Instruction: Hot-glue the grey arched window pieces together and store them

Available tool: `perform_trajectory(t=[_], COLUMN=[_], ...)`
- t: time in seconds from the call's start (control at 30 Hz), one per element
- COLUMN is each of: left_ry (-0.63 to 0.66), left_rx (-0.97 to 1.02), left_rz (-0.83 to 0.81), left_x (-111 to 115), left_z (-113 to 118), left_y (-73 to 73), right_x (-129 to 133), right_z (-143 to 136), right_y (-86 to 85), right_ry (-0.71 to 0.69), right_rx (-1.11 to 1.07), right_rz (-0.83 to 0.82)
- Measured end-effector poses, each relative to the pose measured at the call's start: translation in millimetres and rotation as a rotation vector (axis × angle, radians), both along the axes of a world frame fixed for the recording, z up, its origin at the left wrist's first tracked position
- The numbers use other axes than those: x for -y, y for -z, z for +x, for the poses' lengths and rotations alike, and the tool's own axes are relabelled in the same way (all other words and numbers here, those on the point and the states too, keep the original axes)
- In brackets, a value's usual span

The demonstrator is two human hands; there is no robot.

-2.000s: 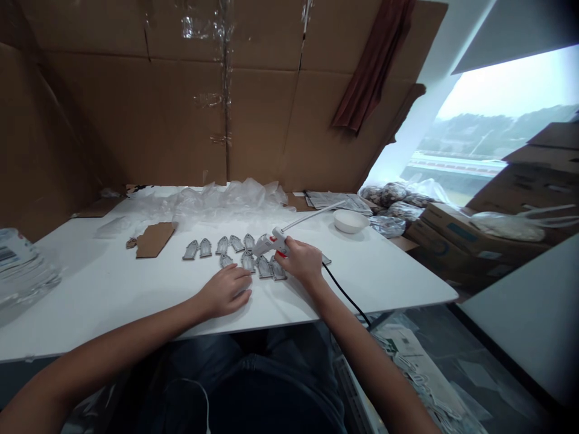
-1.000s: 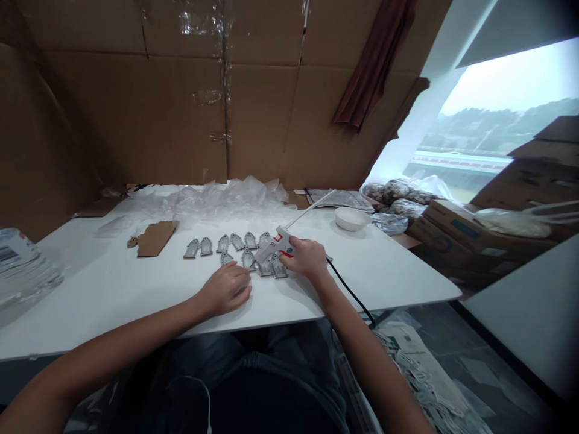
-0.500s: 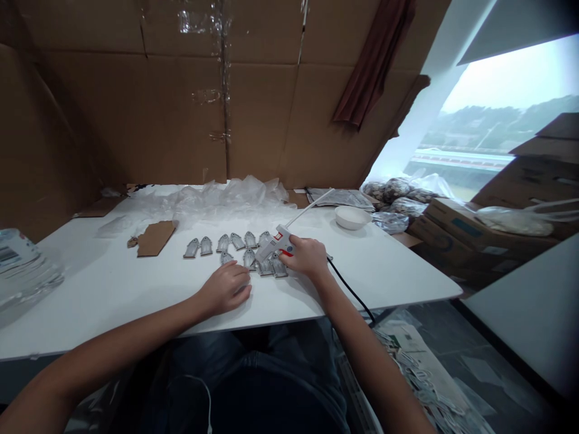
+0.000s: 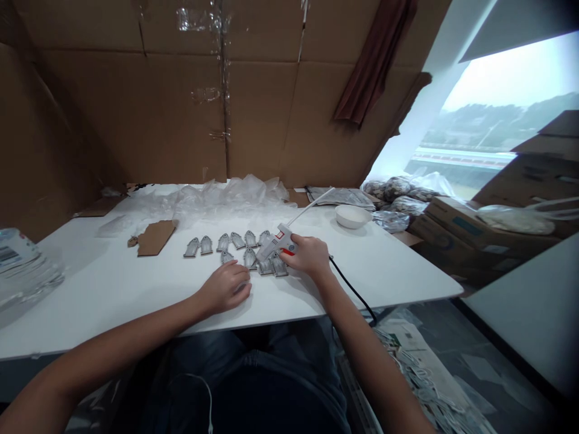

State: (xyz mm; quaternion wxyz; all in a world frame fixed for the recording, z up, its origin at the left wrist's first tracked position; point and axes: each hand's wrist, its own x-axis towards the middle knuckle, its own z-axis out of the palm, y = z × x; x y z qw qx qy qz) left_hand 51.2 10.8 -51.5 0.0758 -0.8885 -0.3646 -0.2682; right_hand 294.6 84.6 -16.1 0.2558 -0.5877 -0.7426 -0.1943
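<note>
In my right hand (image 4: 310, 254) is a white hot glue gun (image 4: 281, 239) with a red trigger and a pale glue stick (image 4: 312, 205) rising from its back. Its nozzle end points down and left over several small grey arch-shaped pieces (image 4: 250, 258) lying in two rough rows. My left hand (image 4: 227, 287) rests on the table, loosely bent, with thumb and fingers apart. Its fingertips are beside the lower-left grey piece (image 4: 227, 257); whether they touch it I cannot tell. The glue gun partly covers the pieces under it.
A white bowl (image 4: 353, 217) stands at the back right of the white table (image 4: 113, 301). Crumpled clear plastic (image 4: 235, 196) lies along the back, a cardboard scrap (image 4: 156, 237) on the left. A black cord (image 4: 355, 290) runs off the front edge. Tall cardboard (image 4: 257, 120) walls the back.
The glue gun and my right hand have shifted very slightly to the right. My left hand stays where it was, and the grey pieces look unmoved.
</note>
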Motion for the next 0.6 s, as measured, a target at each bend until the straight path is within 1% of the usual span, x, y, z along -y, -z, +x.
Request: perform_trajectory(t=[0.2, 0.3, 0.37, 0.43, 0.53, 0.6], left_ry=[-0.005, 0.0, -0.026, -0.128, -0.391, -0.535], left_rx=[-0.004, 0.002, 0.019, 0.036, 0.012, -0.038], left_rz=[0.002, 0.015, 0.05, 0.083, 0.072, 0.03], left_x=[-0.1, 0.1, -0.9, -2.7, -5.6, -6.8], left_z=[1.1, -0.6, -3.0, -5.9, -10.1, -11.8], left_y=[0.0, -2.1, -5.4, -10.0, -16.2, -18.3], right_x=[0.2, -0.4, -1.5, -3.0, -4.8, -5.4], right_z=[-0.4, -0.4, 0.0, 0.4, 0.6, 0.4], right_y=[-0.4, 0.5, 1.6, 2.8, 4.3, 5.0], right_ry=[-0.007, -0.006, 0.002, 0.013, 0.022, 0.019], right_rx=[0.037, -0.001, -0.057, -0.112, -0.156, -0.165], right_rz=[0.0, 0.004, 0.026, 0.062, 0.104, 0.115])
